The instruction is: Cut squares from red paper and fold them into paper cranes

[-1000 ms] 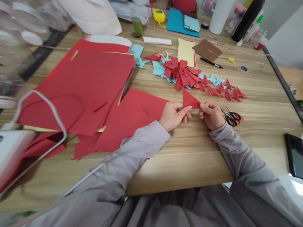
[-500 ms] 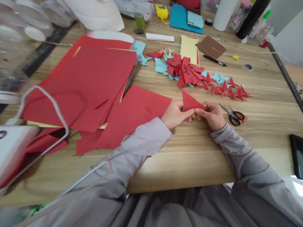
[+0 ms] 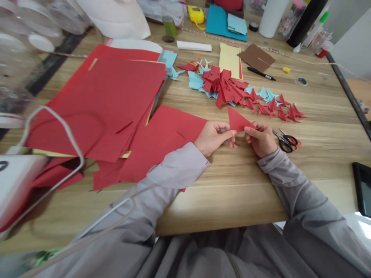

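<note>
Between my two hands is a small red paper triangle (image 3: 237, 120), its tip pointing up and away from me. My left hand (image 3: 213, 137) pinches its lower left corner between thumb and fingers. At the right corner, my right hand (image 3: 261, 138) grips the triangle with thumb and forefinger. Just right of that hand lie black-handled scissors (image 3: 286, 141), with some orange showing beside the handles. A large red sheet (image 3: 165, 135) extends under my left wrist. Beyond my hands sits a heap of folded red and blue paper pieces (image 3: 222, 85).
A stack of red sheets (image 3: 107, 96) covers the left of the table, with a white cable (image 3: 68, 131) looping over its edge. Farther back are a brown paper (image 3: 256, 57), a black pen (image 3: 261, 73) and a yellow tape measure (image 3: 196, 14). A dark device (image 3: 363, 185) lies at the right edge.
The triangle has shifted slightly right and turned a little. My thumbs, close together before, are now farther apart along its lower edge. The whole view has shifted slightly.
</note>
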Tool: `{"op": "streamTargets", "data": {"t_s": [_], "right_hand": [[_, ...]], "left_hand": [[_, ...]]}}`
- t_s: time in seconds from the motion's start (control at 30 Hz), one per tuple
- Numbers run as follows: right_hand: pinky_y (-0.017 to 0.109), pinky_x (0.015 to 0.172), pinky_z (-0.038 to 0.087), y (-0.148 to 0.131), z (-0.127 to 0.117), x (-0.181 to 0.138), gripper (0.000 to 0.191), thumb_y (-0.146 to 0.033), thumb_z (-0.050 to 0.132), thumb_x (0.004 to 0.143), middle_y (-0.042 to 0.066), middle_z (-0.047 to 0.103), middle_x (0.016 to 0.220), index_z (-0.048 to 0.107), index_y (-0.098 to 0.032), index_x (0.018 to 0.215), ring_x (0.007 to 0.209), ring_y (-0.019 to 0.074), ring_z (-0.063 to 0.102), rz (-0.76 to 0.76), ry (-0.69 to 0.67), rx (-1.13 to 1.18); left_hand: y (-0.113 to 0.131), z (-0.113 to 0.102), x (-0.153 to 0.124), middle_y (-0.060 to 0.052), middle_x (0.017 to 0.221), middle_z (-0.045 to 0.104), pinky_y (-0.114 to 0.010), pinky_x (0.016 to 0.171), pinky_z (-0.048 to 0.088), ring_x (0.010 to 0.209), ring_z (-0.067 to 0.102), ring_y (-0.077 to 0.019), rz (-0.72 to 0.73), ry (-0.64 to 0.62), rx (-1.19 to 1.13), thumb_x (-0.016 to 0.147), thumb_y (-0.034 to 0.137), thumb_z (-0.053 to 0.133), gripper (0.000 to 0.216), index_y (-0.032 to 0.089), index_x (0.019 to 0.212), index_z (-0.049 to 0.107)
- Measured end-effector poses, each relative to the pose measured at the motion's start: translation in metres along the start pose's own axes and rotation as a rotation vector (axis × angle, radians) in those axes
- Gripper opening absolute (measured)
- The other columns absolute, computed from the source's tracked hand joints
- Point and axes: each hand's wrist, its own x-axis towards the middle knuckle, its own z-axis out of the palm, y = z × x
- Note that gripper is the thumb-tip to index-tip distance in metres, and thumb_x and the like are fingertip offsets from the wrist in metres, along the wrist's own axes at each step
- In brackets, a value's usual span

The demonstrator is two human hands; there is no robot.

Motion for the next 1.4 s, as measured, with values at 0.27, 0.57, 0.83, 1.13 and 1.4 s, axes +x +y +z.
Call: {"op": "streamTargets", "data": {"t_s": [0.27, 0.57, 0.83, 1.13, 1.4], "right_hand": [[0.019, 0.038, 0.036, -0.002, -0.001, 0.001, 0.035, -0.039, 0.085, 0.053, -0.003, 0.057, 0.045, 0.057, -0.018, 0.05, 0.039, 0.0062, 0.046, 0.018, 0.016, 0.098], [0.021, 0.043, 0.045, 0.003, -0.007, 0.006, 0.03, -0.042, 0.076, 0.066, 0.0, 0.061, 0.05, 0.062, -0.016, 0.06, 0.043, 0.0092, 0.054, 0.016, 0.015, 0.148], [0.037, 0.08, 0.053, 0.014, -0.008, -0.002, 0.028, -0.039, 0.06, 0.083, 0.009, 0.062, 0.106, 0.062, -0.023, 0.106, 0.099, 0.0219, 0.061, -0.739, 0.129, -0.58], [0.034, 0.071, 0.053, 0.015, -0.007, -0.004, 0.01, -0.021, 0.06, 0.085, 0.008, 0.063, 0.095, 0.07, -0.023, 0.086, 0.084, 0.0187, 0.063, -0.995, 0.21, -0.98], [0.031, 0.068, 0.05, 0.022, -0.008, -0.004, 0.015, -0.021, 0.058, 0.087, 0.008, 0.064, 0.094, 0.072, -0.022, 0.086, 0.084, 0.0171, 0.061, -1.059, 0.195, -1.157]], "left_hand": [[-0.002, -0.005, 0.002, 0.001, 0.055, 0.061, -0.032, 0.059, 0.06, 0.045, 0.056, -0.0078, 0.012, -0.026, -0.077, 0.065, 0.037, 0.078, 0.033, 0.011, 0.061, 0.058], [-0.006, -0.005, 0.003, 0.002, 0.054, 0.06, -0.034, 0.056, 0.061, 0.043, 0.054, -0.0074, 0.033, 0.017, -0.119, 0.063, 0.037, 0.079, 0.035, 0.012, 0.059, 0.054], [-0.005, -0.005, 0.004, 0.002, 0.052, 0.056, -0.031, 0.052, 0.059, 0.042, 0.05, -0.0063, 0.024, 0.046, -0.085, 0.069, 0.033, 0.073, 0.032, 0.013, 0.057, 0.051], [-0.024, 0.0, 0.004, -0.011, 0.111, 0.059, -0.035, 0.076, 0.054, 0.098, 0.059, -0.0199, 0.66, 0.405, 0.719, 0.078, 0.02, 0.062, 0.029, 0.017, 0.106, 0.057], [-0.016, -0.005, -0.003, -0.009, 0.088, 0.069, -0.04, 0.072, 0.044, 0.086, 0.057, -0.0231, 1.045, 0.249, 1.385, 0.085, 0.019, 0.053, 0.013, 0.015, 0.085, 0.066]]}}
